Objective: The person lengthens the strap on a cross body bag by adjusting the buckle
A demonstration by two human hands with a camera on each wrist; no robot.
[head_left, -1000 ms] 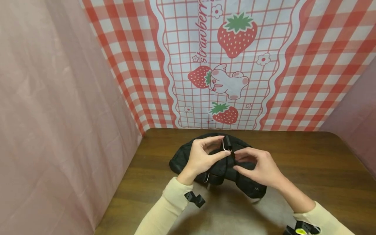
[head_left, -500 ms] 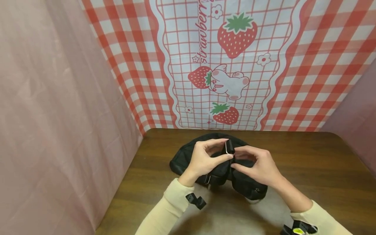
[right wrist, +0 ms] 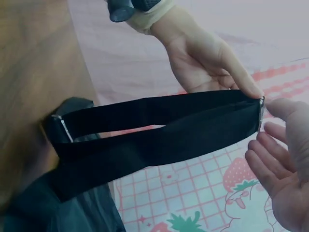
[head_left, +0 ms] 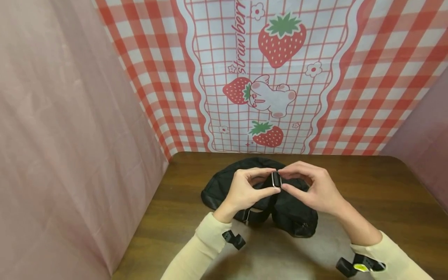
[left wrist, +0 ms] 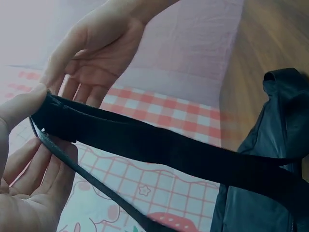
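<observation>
A black fabric bag (head_left: 224, 182) lies on the table, its webbing strap (right wrist: 159, 145) drawn up in a long loop. At the top of that loop is a metal-framed slider buckle (head_left: 276, 179). My left hand (head_left: 245, 190) pinches the buckle's left side between thumb and fingers. From the other side, my right hand (head_left: 320, 190) holds the buckle's right edge, thumb below and fingertips above. In the right wrist view the doubled strap runs from the buckle down to a second metal ring (right wrist: 66, 129) near the bag.
The bag rests on a brown wooden table (head_left: 367, 194). Behind it hangs a checked strawberry-print cloth (head_left: 273, 97), with a pink curtain (head_left: 70, 136) at the left. Black wrist devices (head_left: 233, 238) sit on both cream sleeves.
My right hand has risen from the strap beside the buckle to the buckle's right edge. The buckle has shifted slightly right and turned more upright, with my left hand still holding it.
</observation>
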